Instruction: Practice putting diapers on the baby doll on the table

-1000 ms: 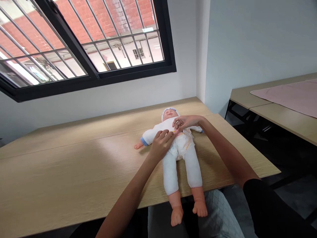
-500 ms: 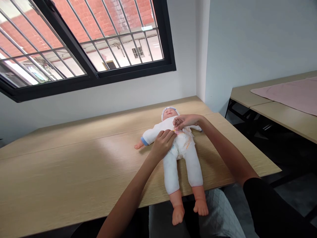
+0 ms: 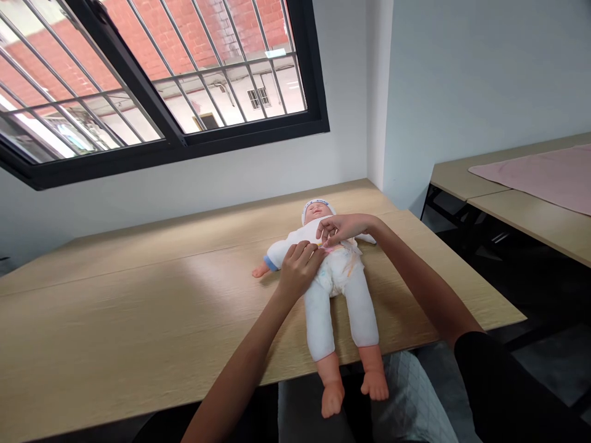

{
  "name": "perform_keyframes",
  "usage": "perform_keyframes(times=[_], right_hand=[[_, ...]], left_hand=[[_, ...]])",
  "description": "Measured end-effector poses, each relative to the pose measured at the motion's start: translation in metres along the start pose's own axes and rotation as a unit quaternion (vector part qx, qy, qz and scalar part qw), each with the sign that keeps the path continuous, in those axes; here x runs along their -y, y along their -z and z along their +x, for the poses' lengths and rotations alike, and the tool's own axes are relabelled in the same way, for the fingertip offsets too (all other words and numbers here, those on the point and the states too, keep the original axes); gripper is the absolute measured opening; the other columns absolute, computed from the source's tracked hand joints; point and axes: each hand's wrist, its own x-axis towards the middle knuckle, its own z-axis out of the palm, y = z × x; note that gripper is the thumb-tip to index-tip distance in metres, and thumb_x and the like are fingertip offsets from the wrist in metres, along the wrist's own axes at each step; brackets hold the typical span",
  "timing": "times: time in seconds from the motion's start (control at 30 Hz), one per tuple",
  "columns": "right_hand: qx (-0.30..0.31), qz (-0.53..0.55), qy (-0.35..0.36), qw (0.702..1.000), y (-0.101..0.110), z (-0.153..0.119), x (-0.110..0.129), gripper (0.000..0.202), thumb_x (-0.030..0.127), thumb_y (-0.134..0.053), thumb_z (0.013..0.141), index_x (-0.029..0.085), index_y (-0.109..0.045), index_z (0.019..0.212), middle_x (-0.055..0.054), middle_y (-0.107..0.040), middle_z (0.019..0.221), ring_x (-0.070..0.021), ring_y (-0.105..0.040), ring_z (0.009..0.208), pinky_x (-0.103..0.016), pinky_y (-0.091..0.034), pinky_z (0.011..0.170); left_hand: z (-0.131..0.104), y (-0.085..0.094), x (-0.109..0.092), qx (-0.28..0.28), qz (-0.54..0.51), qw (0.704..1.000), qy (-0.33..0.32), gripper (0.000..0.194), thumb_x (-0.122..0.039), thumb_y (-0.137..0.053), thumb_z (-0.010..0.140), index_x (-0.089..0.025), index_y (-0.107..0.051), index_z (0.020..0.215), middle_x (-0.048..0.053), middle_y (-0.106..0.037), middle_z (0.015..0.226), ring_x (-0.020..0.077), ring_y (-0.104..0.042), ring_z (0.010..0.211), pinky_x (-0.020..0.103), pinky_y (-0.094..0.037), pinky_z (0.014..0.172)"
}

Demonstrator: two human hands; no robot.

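A baby doll (image 3: pixel 319 341) in white clothes and a white cap lies on its back, its bare feet hanging over the table's near edge. Round its hips is a white diaper (image 3: pixel 338 271) with a coloured strip at the waist. My left hand (image 3: pixel 302 264) rests at the waist on the left, its fingers curled on the diaper's edge. Over the belly, my right hand (image 3: pixel 336 230) has its fingers bent, with thumb and fingertips at the front of the waistband. The fingertips of both hands are nearly touching, and they partly hide the waistband.
The doll lies on a light wooden table (image 3: pixel 138 320) by a wall with a barred, dark-framed window (image 3: pixel 184 141). To the right, past a gap, a second table (image 3: pixel 545 231) bears a pink cloth (image 3: pixel 545 172). My knees are under the near edge.
My right hand has shifted slightly left and its fingers have loosened a little. My left hand has moved slightly left along the waist. The doll lies as before.
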Motion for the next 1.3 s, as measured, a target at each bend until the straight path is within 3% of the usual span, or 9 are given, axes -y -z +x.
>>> perform_keyframes(times=[0.17,0.6,0.8,1.3], right_hand=[[-0.034,-0.054,0.011,0.998,-0.010,0.007,0.006,0.030,0.026,-0.066,0.078,0.019,-0.062,0.107,-0.005,-0.068,0.096,-0.0159,-0.063,0.084,-0.023,-0.047,0.066],[-0.035,-0.024,0.027,0.999,-0.012,0.017,-0.009,0.029,0.023,-0.065,0.078,0.021,-0.054,0.105,-0.002,-0.068,0.090,-0.0153,-0.061,0.079,-0.023,-0.046,0.061],[-0.040,0.007,0.008,0.999,-0.011,0.006,0.004,0.024,0.021,-0.063,0.080,0.020,-0.054,0.103,0.000,-0.063,0.082,-0.0145,-0.057,0.075,-0.023,-0.042,0.060],[-0.021,0.085,0.001,0.996,-0.008,0.003,0.004,0.027,0.028,-0.069,0.078,0.020,-0.057,0.101,-0.002,-0.063,0.089,-0.0160,-0.057,0.090,-0.025,-0.046,0.075]], left_hand=[[0.001,0.002,0.002,0.002,0.006,1.000,0.015,0.010,-0.016,-0.059,0.090,-0.017,-0.059,0.080,0.005,-0.065,0.077,0.0191,-0.058,0.076,0.032,-0.045,0.065],[-0.001,0.007,0.000,0.018,-0.089,0.989,0.120,0.009,-0.016,-0.059,0.088,-0.019,-0.063,0.080,0.004,-0.065,0.079,0.0193,-0.056,0.079,0.033,-0.047,0.067],[-0.001,0.004,-0.007,0.029,0.003,0.996,0.084,0.014,-0.012,-0.056,0.089,-0.017,-0.061,0.077,0.005,-0.063,0.076,0.0207,-0.055,0.078,0.033,-0.042,0.065],[0.001,0.001,-0.013,0.017,0.062,0.990,0.125,0.017,-0.013,-0.053,0.091,-0.019,-0.059,0.076,0.006,-0.062,0.075,0.0218,-0.053,0.075,0.036,-0.032,0.065]])
